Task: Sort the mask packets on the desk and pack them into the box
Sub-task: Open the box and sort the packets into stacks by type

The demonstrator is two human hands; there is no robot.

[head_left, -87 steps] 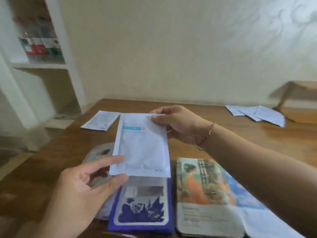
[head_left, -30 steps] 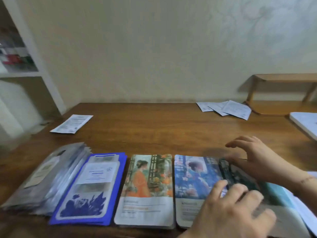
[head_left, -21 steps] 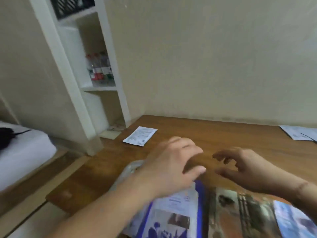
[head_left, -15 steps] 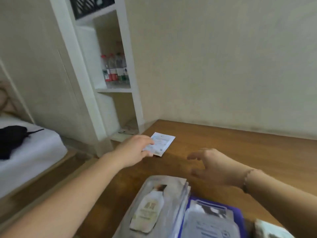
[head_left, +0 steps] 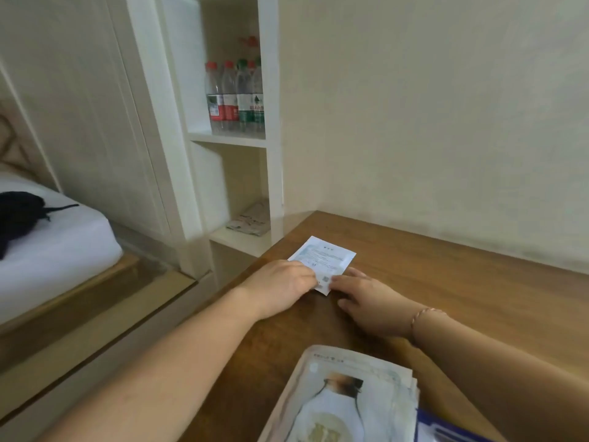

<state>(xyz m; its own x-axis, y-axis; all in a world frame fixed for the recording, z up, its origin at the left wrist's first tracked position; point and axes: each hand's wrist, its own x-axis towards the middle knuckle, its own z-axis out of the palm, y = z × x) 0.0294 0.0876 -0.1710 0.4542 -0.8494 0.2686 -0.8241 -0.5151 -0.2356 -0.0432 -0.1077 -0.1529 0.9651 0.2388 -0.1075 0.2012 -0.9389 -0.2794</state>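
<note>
Head-camera view: a small white mask packet (head_left: 323, 261) is seen lying flat near the far left corner of the wooden desk (head_left: 462, 282), its near edge caught between both hands. The left hand (head_left: 280, 287) is laid palm-down with its fingers held together over the packet's near left corner; whether the corner is actually pinched or only pressed cannot be told, since the fingertips are hidden beneath the knuckles. The right hand (head_left: 369, 301) is rested on the desk just right of that same edge, fingers loosely spread, the foremost fingertip touching the packet's near right corner. Beyond the fingertips most of the printed face is left uncovered. Nearer than the wrists, a stack of silvery packets (head_left: 347, 400) showing a bottle picture is squared up, with the edge of a blue packet (head_left: 452, 432) just beside it on the right. No box is in view. Water bottles (head_left: 236, 97) are shelved behind the desk corner. The step in hand is judged to be the lifting of this stray packet for sorting. A thin, flat sachet is best slid toward the body until one edge can be raised by a fingernail, then gripped between thumb and forefinger rather than scraped; creasing should be avoided.
</note>
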